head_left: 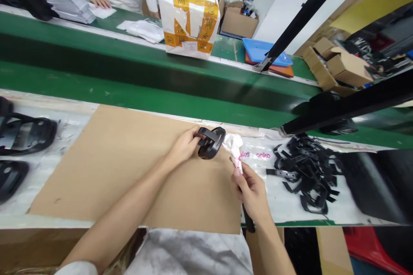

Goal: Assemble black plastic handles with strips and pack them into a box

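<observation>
A person's right hand (253,189) grips a wrapped tool (236,161), its white head close to a black part (211,148) held by the left hand (183,148) over cardboard (129,159). Tool work on the part seems underway, calling for a steady hold. Beyond a green channel (129,89) stands a taped box (190,17).

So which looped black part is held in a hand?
The looped black part gripped in the left hand; the black pile at right and the black frames at far left lie unheld.
</observation>
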Available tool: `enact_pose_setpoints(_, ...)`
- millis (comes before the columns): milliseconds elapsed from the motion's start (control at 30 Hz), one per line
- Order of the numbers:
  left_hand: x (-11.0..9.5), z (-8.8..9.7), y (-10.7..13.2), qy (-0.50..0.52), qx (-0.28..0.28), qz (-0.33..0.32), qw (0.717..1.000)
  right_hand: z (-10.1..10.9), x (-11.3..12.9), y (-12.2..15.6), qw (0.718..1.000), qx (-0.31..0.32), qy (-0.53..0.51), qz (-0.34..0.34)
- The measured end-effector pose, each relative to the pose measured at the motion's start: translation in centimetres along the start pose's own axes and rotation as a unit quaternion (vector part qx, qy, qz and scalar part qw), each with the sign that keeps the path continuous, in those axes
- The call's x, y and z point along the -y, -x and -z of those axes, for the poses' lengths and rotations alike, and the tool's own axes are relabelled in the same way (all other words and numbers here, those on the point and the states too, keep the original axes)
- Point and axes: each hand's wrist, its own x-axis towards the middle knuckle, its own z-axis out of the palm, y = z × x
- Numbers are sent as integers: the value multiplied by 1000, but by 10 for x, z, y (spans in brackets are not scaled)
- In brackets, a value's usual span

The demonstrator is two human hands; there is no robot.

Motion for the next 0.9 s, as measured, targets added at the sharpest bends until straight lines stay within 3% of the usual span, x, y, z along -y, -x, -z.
enact_pose_setpoints(100,-1,2,1,-54,6,12,998,4,-7,4,994,4,-71,-85)
enact_pose_setpoints(200,-5,1,2,-75,16,10,997,9,-13,8,988,-23,-113,-105)
enact_pose_setpoints(300,-4,-4,3,-150,13,-40,988,12,-17,10,984,-36,-133,-109)
enact_pose_setpoints(400,1,-9,4,-257,3,-105,961,12,-16,12,982,-25,-146,-114)
enact_pose_setpoints(500,4,-10,5,-304,-23,-132,943,11,-13,15,978,-19,-168,-122)
enact_pose_setpoints(733,16,5,-5,-304,-110,-106,940,24,3,21,980,-23,-180,-82)
enact_pose_setpoints(900,29,9,-8,-314,-113,-94,938,26,-4,28,993,-40,-114,-15)
